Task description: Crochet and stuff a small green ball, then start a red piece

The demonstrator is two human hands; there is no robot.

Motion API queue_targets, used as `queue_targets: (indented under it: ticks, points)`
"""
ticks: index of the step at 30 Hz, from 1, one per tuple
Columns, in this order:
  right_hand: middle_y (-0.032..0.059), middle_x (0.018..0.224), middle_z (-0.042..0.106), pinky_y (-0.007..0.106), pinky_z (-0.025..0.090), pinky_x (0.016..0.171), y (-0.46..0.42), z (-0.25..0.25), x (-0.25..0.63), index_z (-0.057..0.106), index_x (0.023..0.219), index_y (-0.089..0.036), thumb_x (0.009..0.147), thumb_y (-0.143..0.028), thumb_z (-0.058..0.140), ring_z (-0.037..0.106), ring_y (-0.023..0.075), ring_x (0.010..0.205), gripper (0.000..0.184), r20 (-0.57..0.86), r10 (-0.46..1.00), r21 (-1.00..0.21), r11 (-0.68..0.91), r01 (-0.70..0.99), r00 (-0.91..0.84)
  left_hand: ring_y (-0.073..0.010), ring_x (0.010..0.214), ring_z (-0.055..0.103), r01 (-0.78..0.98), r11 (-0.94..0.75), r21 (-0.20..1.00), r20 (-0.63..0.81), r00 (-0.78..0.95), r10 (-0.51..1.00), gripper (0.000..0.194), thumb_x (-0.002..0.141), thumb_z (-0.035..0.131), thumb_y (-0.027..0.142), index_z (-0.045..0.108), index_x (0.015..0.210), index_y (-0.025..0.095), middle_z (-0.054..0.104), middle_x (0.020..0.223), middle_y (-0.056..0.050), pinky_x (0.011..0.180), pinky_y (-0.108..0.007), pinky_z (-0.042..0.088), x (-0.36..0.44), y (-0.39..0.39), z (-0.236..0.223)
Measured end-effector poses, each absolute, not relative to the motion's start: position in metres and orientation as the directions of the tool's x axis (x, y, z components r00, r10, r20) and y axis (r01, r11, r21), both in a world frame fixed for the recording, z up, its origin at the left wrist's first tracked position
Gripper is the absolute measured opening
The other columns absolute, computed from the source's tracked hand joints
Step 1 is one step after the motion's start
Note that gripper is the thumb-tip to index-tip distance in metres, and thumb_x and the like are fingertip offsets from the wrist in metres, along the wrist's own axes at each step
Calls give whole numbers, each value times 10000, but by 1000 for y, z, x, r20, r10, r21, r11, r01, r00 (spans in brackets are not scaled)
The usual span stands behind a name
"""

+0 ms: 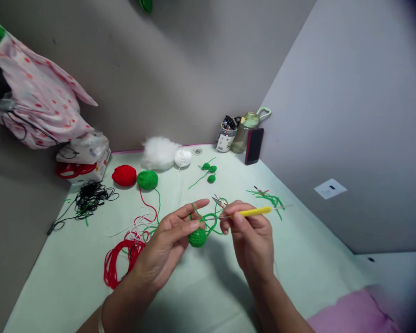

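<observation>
Pinching one partly hidden crocheted piece (197, 237) above the middle of the table (301, 259), the left hand (173, 236) faces the right hand (251, 233), gripping one yellow hook (255, 212), tip indistinct; three green balls (212, 169) lie toward the far edge.

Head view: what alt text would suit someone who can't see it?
A person's left hand holds a rounded green crochet piece, the right hand a yellow-handled crochet hook, its tip at the piece. Beyond sit red, green and white yarn balls on the table.

No readable text or numbers.
</observation>
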State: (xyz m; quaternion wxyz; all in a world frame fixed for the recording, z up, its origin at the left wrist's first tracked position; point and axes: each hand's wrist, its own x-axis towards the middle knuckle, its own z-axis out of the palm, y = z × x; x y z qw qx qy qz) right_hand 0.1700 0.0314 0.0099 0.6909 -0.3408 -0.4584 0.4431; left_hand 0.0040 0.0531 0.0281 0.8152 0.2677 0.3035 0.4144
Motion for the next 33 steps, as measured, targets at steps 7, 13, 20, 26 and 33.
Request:
queue_targets:
  ticks: [7, 13, 20, 26, 33]
  points:
    - [41, 942, 784, 347, 591, 807, 31, 14, 161, 811, 1019, -283, 978, -185, 673, 721, 206, 926, 175, 521, 847, -852, 524, -1, 100, -138, 877, 624, -478, 379, 793, -205, 377, 903, 466, 760, 898, 218, 785, 1206, 289, 731, 894, -9, 828, -251, 467, 10, 46, 25]
    - [80, 1123, 771, 384, 600, 833, 21, 5, 160, 754, 1237, -308, 939, -50, 651, 727, 235, 988, 407, 748, 663, -562, 669, 485, -47, -121, 840, 630, -548, 399, 735, -254, 324, 911, 491, 759, 912, 270, 770, 1228, 254, 703, 824, 13, 844, -239, 468, 15, 44, 19]
    - [37, 852, 715, 330, 554, 612, 27, 13, 169, 784, 1025, -268, 1010, -189, 605, 648, 173, 685, 196, 530, 828, -845, 535, 23, 183, -100, 750, 562, -507, 480, 715, -320, 374, 871, 474, 757, 904, 260, 779, 1210, 194, 651, 781, 14, 757, -215, 440, 11, 49, 25]
    - [71, 1022, 752, 371, 582, 759, 22, 5, 161, 782, 1185, -303, 955, -97, 658, 695, 211, 885, 333, 746, 666, -588, 654, 476, 5, -128, 826, 604, -526, 370, 765, -257, 278, 926, 597, 758, 906, 233, 712, 1320, 289, 666, 815, 37, 847, -251, 456, 17, 43, 16]
    - [54, 865, 717, 313, 509, 570, 31, 11, 173, 798, 971, -254, 993, -231, 642, 625, 181, 705, 159, 485, 847, -864, 503, -34, 217, -128, 759, 552, -507, 423, 751, -291, 320, 901, 456, 758, 890, 239, 785, 1198, 186, 653, 779, 3, 774, -251, 436, 11, 50, 25]
